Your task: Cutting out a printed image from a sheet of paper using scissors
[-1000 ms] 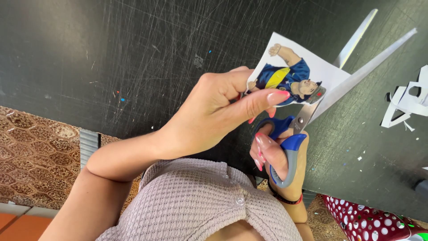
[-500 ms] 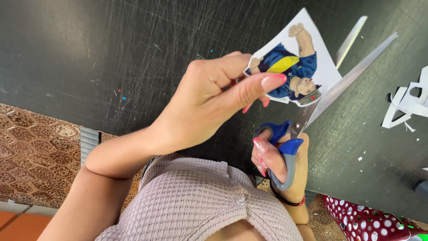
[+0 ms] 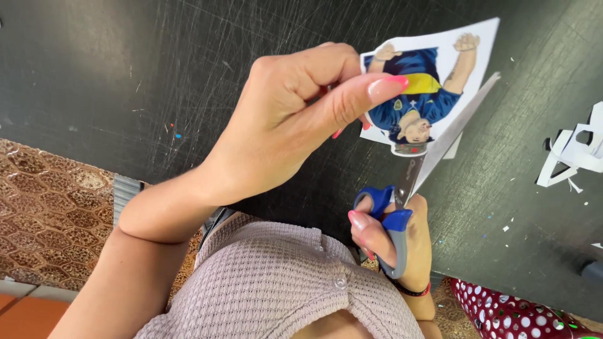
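My left hand [image 3: 282,125] pinches a paper picture [image 3: 433,75] of a figure in a blue and yellow shirt, thumb on top, above a black scratched table [image 3: 125,75]. White margin remains along the picture's top and right. My right hand [image 3: 405,245] holds scissors [image 3: 411,179] with blue and grey handles, fingers through the loops. The blades point up and right, lying along the picture's lower right edge next to the figure's head. Only one blade edge shows; the other is hidden by the paper.
White paper scraps [image 3: 575,150] lie on the table at the right. A brown patterned floor [image 3: 50,213] shows at the lower left, a red white-dotted object [image 3: 502,311] at the bottom right. My knitted beige top fills the bottom middle.
The scissor blades, spread wide a second ago, have come together along the picture. My left hand has turned the picture and lifted it a little.
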